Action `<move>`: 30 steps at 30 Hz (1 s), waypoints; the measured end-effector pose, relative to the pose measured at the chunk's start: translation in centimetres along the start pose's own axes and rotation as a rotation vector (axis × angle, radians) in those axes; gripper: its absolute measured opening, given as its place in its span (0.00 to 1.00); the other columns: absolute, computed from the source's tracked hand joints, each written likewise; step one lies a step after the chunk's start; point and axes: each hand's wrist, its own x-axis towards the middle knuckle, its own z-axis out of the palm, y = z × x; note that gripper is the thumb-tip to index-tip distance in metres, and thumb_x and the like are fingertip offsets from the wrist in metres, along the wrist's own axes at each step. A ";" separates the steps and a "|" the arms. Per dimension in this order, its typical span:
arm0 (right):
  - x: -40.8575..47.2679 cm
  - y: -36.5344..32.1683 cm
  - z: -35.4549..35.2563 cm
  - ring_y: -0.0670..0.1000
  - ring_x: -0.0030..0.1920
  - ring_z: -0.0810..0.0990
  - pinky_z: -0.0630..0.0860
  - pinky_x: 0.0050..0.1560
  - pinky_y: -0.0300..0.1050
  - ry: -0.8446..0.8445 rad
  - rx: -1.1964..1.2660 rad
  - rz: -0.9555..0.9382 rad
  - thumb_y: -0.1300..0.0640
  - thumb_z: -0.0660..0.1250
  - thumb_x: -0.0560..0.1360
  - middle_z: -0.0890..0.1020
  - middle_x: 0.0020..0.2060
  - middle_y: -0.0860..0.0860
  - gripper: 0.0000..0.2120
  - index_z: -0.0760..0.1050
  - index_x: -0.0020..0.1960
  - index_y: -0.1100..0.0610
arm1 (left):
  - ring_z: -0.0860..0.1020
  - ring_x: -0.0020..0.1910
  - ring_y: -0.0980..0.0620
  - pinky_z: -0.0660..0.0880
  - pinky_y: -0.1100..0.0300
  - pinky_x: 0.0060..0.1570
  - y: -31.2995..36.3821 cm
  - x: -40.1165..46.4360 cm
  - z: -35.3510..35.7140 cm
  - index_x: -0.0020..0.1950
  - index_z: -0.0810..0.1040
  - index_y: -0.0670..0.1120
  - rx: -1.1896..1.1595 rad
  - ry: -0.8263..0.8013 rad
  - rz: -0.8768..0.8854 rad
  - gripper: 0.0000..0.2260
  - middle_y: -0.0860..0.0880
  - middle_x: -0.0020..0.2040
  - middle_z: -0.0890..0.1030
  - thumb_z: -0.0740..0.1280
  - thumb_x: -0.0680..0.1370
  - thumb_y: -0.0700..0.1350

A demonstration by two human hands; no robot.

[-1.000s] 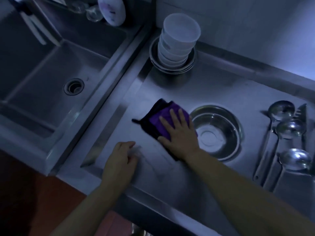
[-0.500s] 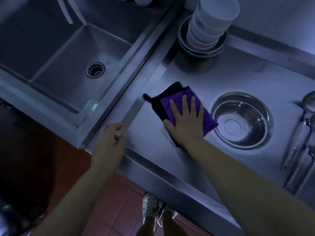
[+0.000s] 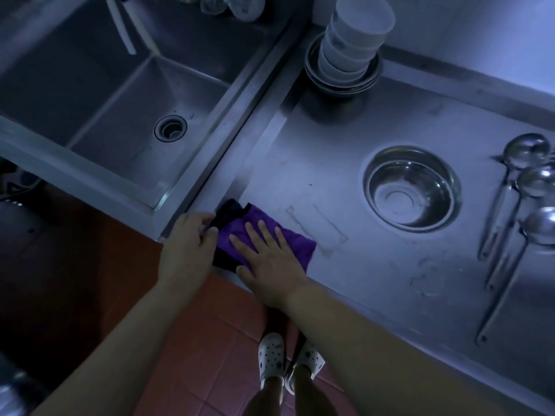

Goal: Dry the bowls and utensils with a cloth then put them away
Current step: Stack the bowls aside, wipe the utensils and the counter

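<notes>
Dim bluish light, brightest on the wall top right, soft sheen across the steel worktop [image 3: 375,265], glints on the ladles [image 3: 537,181], floor [image 3: 75,265] at left nearly black, wide-angle bending at edges, grainy, slightly soft throughout

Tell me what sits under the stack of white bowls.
The white bowls rest on a few stacked metal plates on the steel counter. Only the plates' rims show; their centres are covered.

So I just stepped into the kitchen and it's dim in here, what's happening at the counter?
A person presses the right hand flat on a purple cloth at the near edge of the steel counter, while the left hand pinches the cloth's dark corner. A stack of white bowls, a steel bowl and three ladles lie untouched on the counter.
</notes>
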 end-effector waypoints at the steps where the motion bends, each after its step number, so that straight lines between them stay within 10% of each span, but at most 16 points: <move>1: -1.1 0.3 0.0 0.53 0.76 0.40 0.33 0.73 0.52 0.013 -0.004 0.000 0.42 0.51 0.78 0.47 0.77 0.52 0.28 0.47 0.77 0.44 | 0.74 0.49 0.55 0.73 0.55 0.52 0.4 -0.3 0.2 0.61 0.76 0.44 -0.003 -0.015 0.026 0.12 0.46 0.57 0.75 0.63 0.78 0.40; 7: -10.2 4.5 0.1 0.52 0.77 0.45 0.36 0.74 0.51 0.072 -0.077 0.215 0.36 0.49 0.74 0.52 0.77 0.50 0.31 0.52 0.76 0.42 | 0.72 0.44 0.56 0.71 0.57 0.49 3.5 -2.3 2.7 0.62 0.75 0.44 -0.038 -0.168 0.063 0.13 0.50 0.55 0.74 0.64 0.78 0.40; 19: -26.6 13.5 -1.0 0.49 0.71 0.29 0.31 0.71 0.48 0.016 -0.062 0.756 0.37 0.47 0.79 0.37 0.75 0.49 0.31 0.31 0.71 0.42 | 0.70 0.43 0.58 0.65 0.64 0.46 9.4 -6.1 8.8 0.61 0.76 0.45 -0.063 -0.390 0.293 0.13 0.53 0.52 0.73 0.65 0.77 0.39; 30: -18.5 10.8 -1.9 0.58 0.74 0.34 0.32 0.69 0.62 0.019 -0.038 0.606 0.31 0.50 0.71 0.42 0.77 0.53 0.33 0.42 0.73 0.33 | 0.70 0.43 0.58 0.64 0.63 0.43 11.3 -5.9 10.7 0.59 0.77 0.45 -0.043 -0.423 0.336 0.12 0.49 0.53 0.76 0.65 0.76 0.38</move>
